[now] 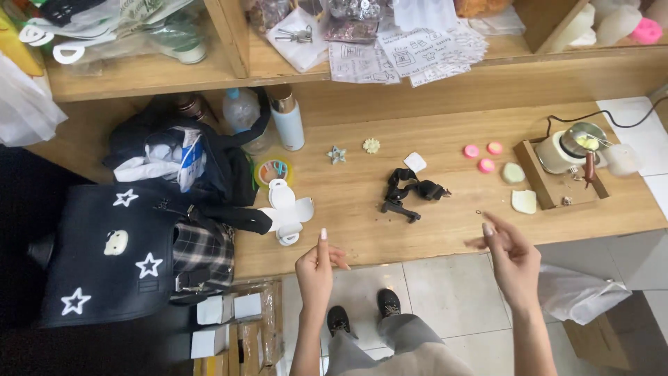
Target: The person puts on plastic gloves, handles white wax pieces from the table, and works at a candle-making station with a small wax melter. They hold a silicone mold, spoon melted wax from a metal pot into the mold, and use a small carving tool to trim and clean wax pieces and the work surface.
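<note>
Both hands up over the desk [390, 230] edge: left hand [314, 268] pinching nothing visible, right hand [513, 254] grip loosely narrow, empty-looking; worth steadying wrists before touching the black strap clip [410, 191].

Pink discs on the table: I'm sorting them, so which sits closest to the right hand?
The lowest pink disc, nearest the table's front edge and the right hand; the other two lie farther back.

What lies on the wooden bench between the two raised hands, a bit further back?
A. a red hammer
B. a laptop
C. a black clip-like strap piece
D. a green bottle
C: a black strap piece lies on the bench, beyond the left hand and right hand.
</note>
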